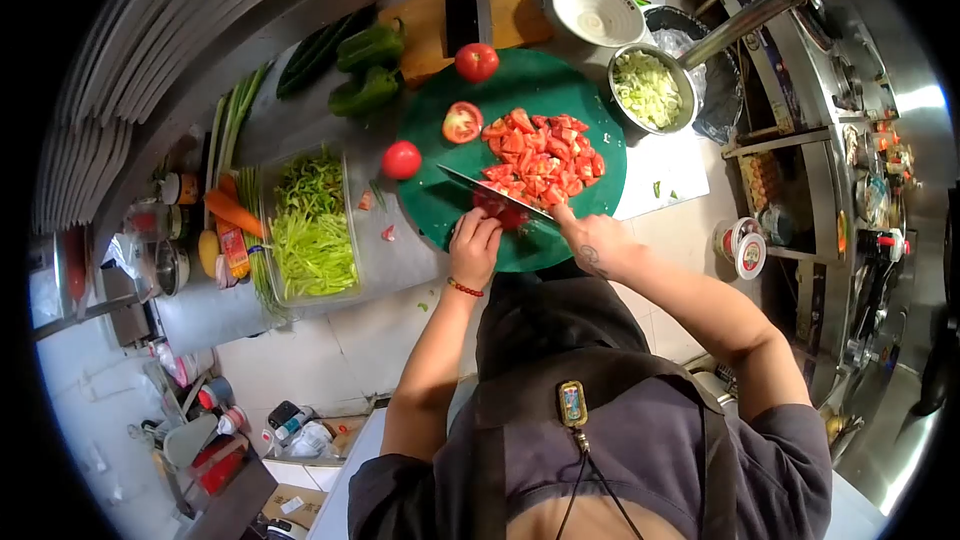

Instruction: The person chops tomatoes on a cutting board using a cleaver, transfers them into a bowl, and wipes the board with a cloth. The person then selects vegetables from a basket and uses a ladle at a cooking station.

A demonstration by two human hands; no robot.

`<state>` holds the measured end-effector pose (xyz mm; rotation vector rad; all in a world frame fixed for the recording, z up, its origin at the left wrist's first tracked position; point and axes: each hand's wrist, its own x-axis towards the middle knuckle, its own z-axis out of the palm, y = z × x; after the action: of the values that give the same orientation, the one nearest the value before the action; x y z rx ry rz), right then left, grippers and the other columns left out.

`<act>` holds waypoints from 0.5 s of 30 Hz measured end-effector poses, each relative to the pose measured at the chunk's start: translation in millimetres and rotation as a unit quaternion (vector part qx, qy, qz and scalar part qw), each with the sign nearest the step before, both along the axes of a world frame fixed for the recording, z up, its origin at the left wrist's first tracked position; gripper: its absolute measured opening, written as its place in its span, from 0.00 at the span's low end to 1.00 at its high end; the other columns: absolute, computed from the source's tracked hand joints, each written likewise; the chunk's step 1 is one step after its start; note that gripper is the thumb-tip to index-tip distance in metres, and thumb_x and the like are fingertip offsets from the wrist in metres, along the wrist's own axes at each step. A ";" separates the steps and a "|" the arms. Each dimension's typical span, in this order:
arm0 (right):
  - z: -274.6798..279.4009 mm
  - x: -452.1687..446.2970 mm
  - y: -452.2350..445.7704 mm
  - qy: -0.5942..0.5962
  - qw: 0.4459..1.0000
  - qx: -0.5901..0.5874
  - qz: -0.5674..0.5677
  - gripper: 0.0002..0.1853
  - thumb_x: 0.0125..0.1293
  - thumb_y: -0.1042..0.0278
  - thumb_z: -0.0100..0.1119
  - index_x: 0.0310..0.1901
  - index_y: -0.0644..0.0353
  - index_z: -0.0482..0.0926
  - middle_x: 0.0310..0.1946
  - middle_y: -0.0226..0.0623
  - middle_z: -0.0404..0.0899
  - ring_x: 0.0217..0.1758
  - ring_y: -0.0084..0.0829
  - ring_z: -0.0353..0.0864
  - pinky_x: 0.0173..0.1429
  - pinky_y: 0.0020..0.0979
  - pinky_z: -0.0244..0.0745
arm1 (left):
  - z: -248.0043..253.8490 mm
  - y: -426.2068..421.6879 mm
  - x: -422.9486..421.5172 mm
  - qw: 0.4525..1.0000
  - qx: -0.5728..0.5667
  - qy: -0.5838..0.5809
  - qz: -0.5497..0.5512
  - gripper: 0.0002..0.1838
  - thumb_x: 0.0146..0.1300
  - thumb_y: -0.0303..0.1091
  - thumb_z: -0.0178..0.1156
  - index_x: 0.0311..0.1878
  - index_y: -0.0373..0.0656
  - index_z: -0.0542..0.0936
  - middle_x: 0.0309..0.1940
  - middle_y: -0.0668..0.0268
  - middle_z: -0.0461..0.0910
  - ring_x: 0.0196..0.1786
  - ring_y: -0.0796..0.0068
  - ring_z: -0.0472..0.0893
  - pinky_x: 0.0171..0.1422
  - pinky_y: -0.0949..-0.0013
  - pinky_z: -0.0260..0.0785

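Note:
My right hand [602, 243] is closed around the handle of a kitchen knife [485, 187], whose blade slants across the near side of a round green cutting board [430, 195]. Curled beside the blade, my left hand [474, 247] presses on a red tomato piece [512, 212] that the knife partly hides. Beyond the blade lies a pile of chopped tomato [548, 153]. A halved tomato [462, 123] rests cut side up on the board, and a whole tomato [477, 62] sits at its far edge. Another tomato [402, 160] is at the board's left edge.
Left of the board stands a clear tub of cut greens [312, 250], with a carrot [233, 212] and green onions beside it. Green peppers [368, 70] lie behind. A metal bowl of chopped pale vegetable [650, 90] and a white bowl [598, 12] are at the right.

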<state>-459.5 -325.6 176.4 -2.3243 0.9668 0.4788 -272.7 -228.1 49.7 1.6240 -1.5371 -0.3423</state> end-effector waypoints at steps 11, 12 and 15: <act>1.1 -13.3 -2.1 -0.132 0.984 0.030 -0.113 0.16 0.63 0.71 0.50 0.48 0.66 0.58 0.23 0.59 0.75 0.30 0.59 0.76 0.33 0.52 0.70 | 27.1 -23.0 36.6 0.999 -0.035 -0.020 0.023 0.06 0.58 0.26 0.57 0.38 0.37 0.77 0.40 0.54 0.78 0.45 0.51 0.76 0.51 0.58 0.69; 6.6 -20.5 1.7 -0.128 0.985 0.033 -0.114 0.16 0.63 0.71 0.50 0.48 0.66 0.58 0.23 0.59 0.75 0.30 0.59 0.76 0.33 0.52 0.70 | 35.1 -42.1 49.0 0.997 -0.058 0.004 0.046 0.07 0.58 0.26 0.57 0.39 0.36 0.77 0.39 0.54 0.77 0.45 0.50 0.76 0.50 0.58 0.68; 16.8 -34.6 2.8 -0.175 0.962 -0.022 -0.210 0.20 0.62 0.74 0.52 0.52 0.72 0.58 0.25 0.60 0.75 0.32 0.61 0.74 0.35 0.49 0.68 | 35.4 -113.9 78.9 0.991 -0.048 -0.110 0.054 0.18 0.51 0.26 0.61 0.48 0.41 0.74 0.50 0.52 0.71 0.49 0.48 0.73 0.55 0.56 0.66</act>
<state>-494.1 -322.8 193.2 -2.0595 1.2510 -0.1242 -193.8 -342.0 85.1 1.7052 -1.5924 -0.0294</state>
